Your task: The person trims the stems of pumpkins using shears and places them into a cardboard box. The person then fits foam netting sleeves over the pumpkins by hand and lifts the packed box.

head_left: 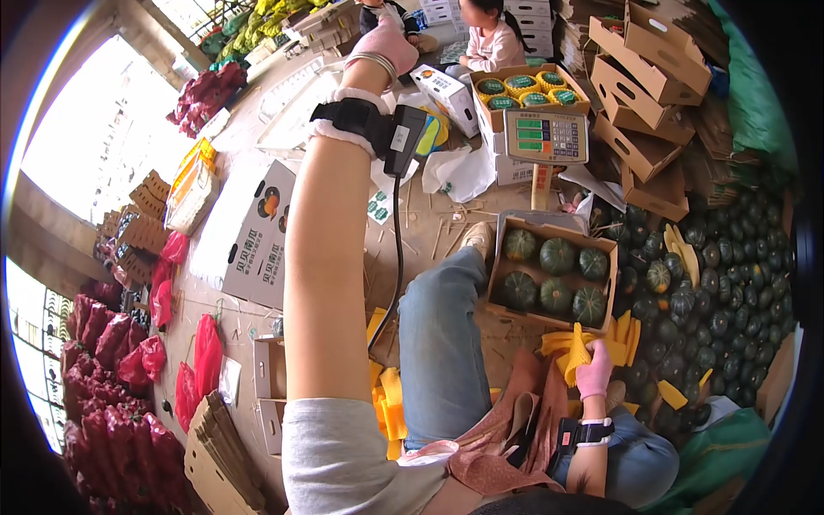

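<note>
My left arm reaches far forward. My left hand (384, 45), in a pink glove, is at the top near two seated people, its fingers hidden behind the back of the glove. Low on the right, my right hand (594, 371), also gloved in pink, grips a yellow foam net sleeve (577, 354). More yellow foam sleeves (628, 339) lie beside it. Just beyond that hand, an open cardboard box (611, 287) holds several dark green squashes (557, 256). This box sits on a scale (549, 221) whose display (547, 136) shows green readouts.
Behind the scale display stands a box (482, 112) of squashes in yellow nets. Loose squashes (730, 283) pile up at right, below stacked empty cartons (639, 142). A printed carton (259, 236) and red net sacks (112, 403) lie left. One person (498, 43) sits ahead.
</note>
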Demonstrator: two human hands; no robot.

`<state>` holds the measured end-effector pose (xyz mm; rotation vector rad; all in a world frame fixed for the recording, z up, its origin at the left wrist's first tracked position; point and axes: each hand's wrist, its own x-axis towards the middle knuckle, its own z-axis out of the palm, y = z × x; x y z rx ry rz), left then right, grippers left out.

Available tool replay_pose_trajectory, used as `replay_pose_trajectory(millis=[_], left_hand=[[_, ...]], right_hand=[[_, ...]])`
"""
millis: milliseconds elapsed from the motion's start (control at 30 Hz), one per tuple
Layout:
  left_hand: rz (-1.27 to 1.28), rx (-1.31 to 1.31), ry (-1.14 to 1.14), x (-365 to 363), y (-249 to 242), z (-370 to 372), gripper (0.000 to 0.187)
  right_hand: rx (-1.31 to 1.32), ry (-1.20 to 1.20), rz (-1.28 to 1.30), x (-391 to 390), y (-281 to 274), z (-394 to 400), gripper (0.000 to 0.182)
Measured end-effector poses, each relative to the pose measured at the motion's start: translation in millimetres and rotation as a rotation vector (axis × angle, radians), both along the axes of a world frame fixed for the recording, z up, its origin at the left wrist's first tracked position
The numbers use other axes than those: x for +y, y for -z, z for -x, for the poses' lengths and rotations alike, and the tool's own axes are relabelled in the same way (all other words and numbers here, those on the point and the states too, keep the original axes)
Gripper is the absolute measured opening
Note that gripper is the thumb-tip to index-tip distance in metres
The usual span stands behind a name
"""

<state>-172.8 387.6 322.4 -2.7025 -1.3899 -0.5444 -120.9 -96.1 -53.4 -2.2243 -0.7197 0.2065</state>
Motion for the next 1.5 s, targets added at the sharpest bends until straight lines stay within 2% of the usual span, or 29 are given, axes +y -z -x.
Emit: replay_pose_trajectory(millis=[33, 67, 167, 200, 233, 267, 333, 367, 433, 500, 567, 633, 700, 767, 800, 833, 867, 1000, 1300, 1433, 1467, 1500], left_hand=[[-0.005, 0.026, -0.007, 0, -1, 2, 0.067], [-0.082, 0.006, 0.036, 1, 1, 4, 0.057], [-0.165, 0.035, 0.102, 30, 13, 1, 0.052], [-0.100, -0.080, 0.158, 0, 17, 0, 0.049], [-0.145, 0.134, 0.208, -29, 16, 1, 0.065], [-0.085, 0.012, 0.257, -34, 39, -3, 0.057], [0.027, -0.095, 0.500, -95, 87, 7, 0.052], [0.224, 0.088, 0.541, -121, 117, 7, 0.050], [0.484, 0.250, 0.821, -191, 158, 30, 0.048], [0.752, 0.331, 0.952, -243, 219, 45, 0.062], [1.005, 0.326, 0.984, -283, 277, 58, 0.081], [1.130, 0.350, 0.760, -324, 278, 75, 0.085], [1.174, 0.065, 0.765, -345, 309, 84, 0.083], [1.212, -0.110, 0.733, -357, 322, 82, 0.075], [1.229, -0.217, 0.722, -362, 327, 79, 0.071], [1.243, -0.324, 0.710, -363, 333, 76, 0.068], [1.156, -0.321, 0.675, -364, 324, 73, 0.051], [0.993, -0.364, 0.741, -357, 339, 68, 0.031], [0.861, -0.218, 0.720, -355, 344, 70, 0.024], [1.783, -0.793, 0.414, -345, 339, 64, 0.024], [1.997, -0.955, 0.313, -340, 340, 61, 0.024], [2.202, -1.120, 0.196, -336, 338, 60, 0.024]], right_hand=[[0.009, 0.001, 0.008, 0, -2, 0, 0.021], [0.016, 0.003, 0.015, 1, -4, 1, 0.022], [0.014, -0.017, 0.026, 1, -8, 3, 0.022], [0.014, -0.003, -0.006, 2, -6, 4, 0.019], [0.006, -0.012, -0.009, 3, -5, 3, 0.019], [-0.003, -0.023, -0.010, 5, -5, 3, 0.018], [-0.017, -0.028, -0.019, 10, -13, 3, 0.017], [-0.017, -0.019, -0.023, 12, -19, 5, 0.017], [0.064, -0.009, -0.061, 11, -11, 4, 0.020], [0.039, -0.034, -0.155, 12, -9, 5, 0.021], [0.144, -0.024, -0.156, 16, -16, 8, 0.020], [0.163, -0.002, -0.118, 20, -32, 13, 0.021], [0.188, -0.030, -0.141, 17, -23, 10, 0.022], [0.256, -0.045, -0.201, 15, -16, 10, 0.023], [0.351, -0.088, -0.364, 14, -8, 7, 0.023], [0.304, -0.066, -0.308, 13, 1, 7, 0.023], [0.254, -0.045, -0.250, 16, -9, 10, 0.023], [0.152, -0.034, -0.208, 20, -22, 14, 0.022], [0.193, -0.062, -0.186, 20, -27, 15, 0.023], [0.224, -0.176, -0.145, 18, -33, 14, 0.024], [0.261, -0.164, -0.069, 15, -21, 10, 0.026], [0.377, -0.168, -0.110, 11, -16, 6, 0.028]])
